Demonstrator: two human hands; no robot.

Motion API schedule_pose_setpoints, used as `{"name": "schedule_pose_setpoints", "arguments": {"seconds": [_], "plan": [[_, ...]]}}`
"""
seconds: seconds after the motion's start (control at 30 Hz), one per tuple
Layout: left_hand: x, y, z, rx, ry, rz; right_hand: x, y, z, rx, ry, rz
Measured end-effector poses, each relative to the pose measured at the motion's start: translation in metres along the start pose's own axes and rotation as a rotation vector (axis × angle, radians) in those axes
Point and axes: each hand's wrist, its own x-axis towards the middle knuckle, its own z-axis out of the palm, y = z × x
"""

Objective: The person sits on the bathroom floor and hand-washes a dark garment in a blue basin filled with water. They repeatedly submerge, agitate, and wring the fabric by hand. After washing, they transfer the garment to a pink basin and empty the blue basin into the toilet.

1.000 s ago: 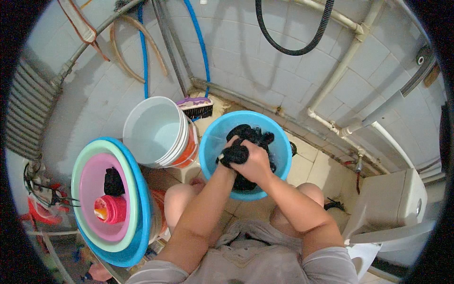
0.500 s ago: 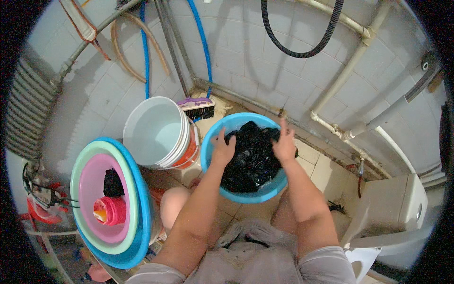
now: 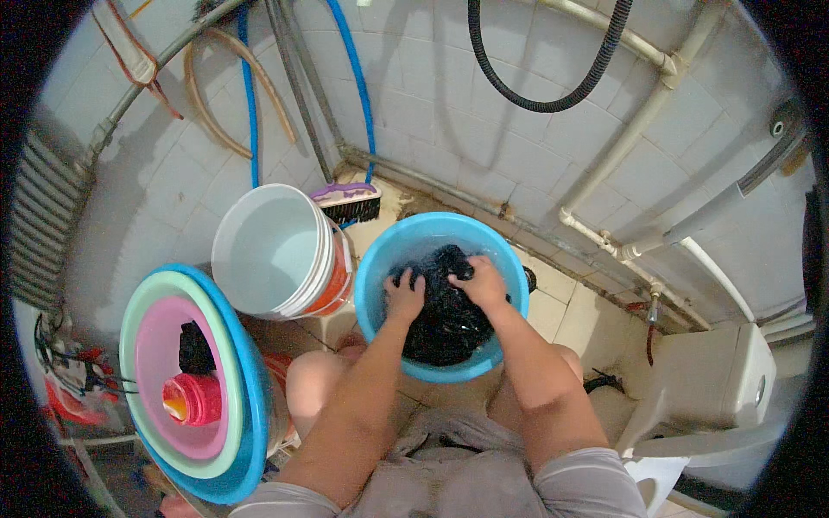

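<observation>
Below, both hands, left (image 3: 404, 295) and right (image 3: 480, 285), grip pinching wet dark cloth (image 3: 445, 321) in round blue plastic basin (image 3: 380, 259).

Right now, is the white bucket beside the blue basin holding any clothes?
No, the white bucket shows only its bare inside, while the dark cloth lies in the blue basin under both hands.

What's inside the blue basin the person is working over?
The blue basin holds a dark wet cloth. The left hand and right hand press on it. Whatever lies beneath the cloth, and the basin's bottom, is covered.
</observation>
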Motion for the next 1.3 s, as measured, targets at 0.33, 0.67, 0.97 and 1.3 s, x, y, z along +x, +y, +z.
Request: {"name": "schedule_pose_setpoints", "arguments": {"seconds": [0.33, 0.67, 0.97, 1.3], "plan": [[-0.069, 0.049, -0.060, -1.661, -0.823, 0.065, -0.093, -0.102, -0.055, 0.491, -0.273, -0.711], [-0.056, 0.033, -0.021, -1.686, -0.414, -0.173, -0.060, -0.106, -0.044, 0.093, 0.229, -0.322], [-0.021, 0.031, -0.048, -0.711, -0.091, 0.015, 0.000, -0.010, -0.030, 0.112, 0.366, 0.107], [-0.020, 0.001, -0.020, 0.483, -0.283, 0.182, -0.015, 0.014, 0.014, -0.431, -0.390, 0.045]]}}
